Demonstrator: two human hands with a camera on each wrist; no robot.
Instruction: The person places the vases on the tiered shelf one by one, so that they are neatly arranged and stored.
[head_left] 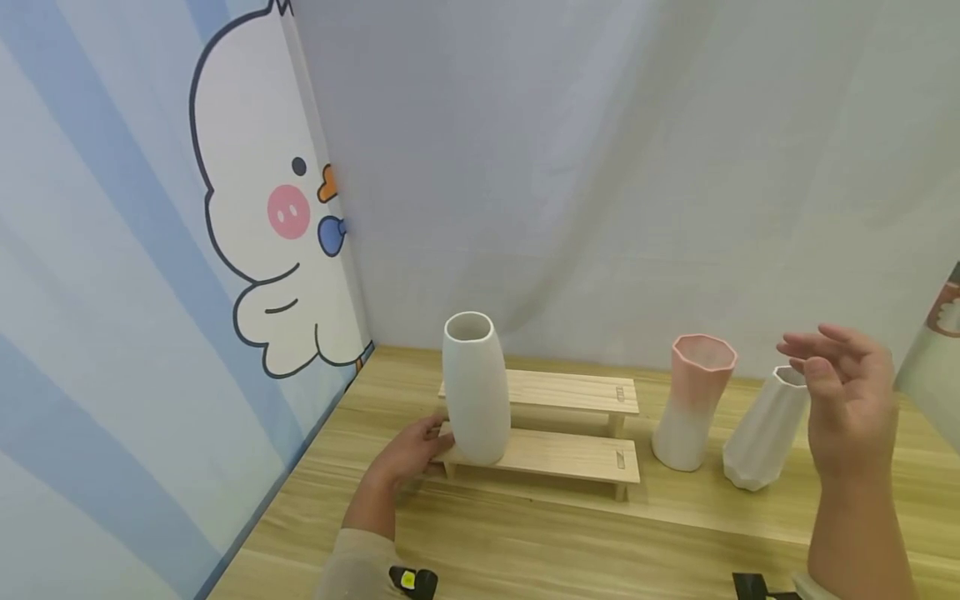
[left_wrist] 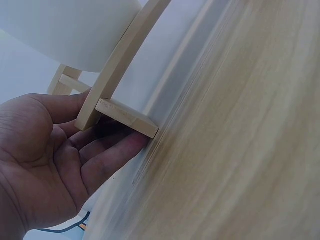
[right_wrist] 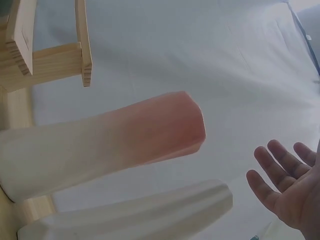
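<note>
My left hand (head_left: 407,452) grips the left end of the front step of a two-step wooden stand (head_left: 570,454). In the left wrist view its thumb lies along the top board and the fingers reach beneath, by the stand's leg (left_wrist: 127,117). A tall smooth white vase (head_left: 477,392) stands upright on the left part of that front step. My right hand (head_left: 851,396) is raised with relaxed fingers, holding nothing. It is nearest to a ribbed white vase (head_left: 761,433), whose rim it partly overlaps in the head view.
Between the stand and the ribbed vase stands a pink-and-white vase (head_left: 688,404) on the wooden table (head_left: 525,542). A pale curtain (head_left: 600,167) hangs behind, and a blue-striped cloth with a cartoon bird (head_left: 255,217) borders the left side.
</note>
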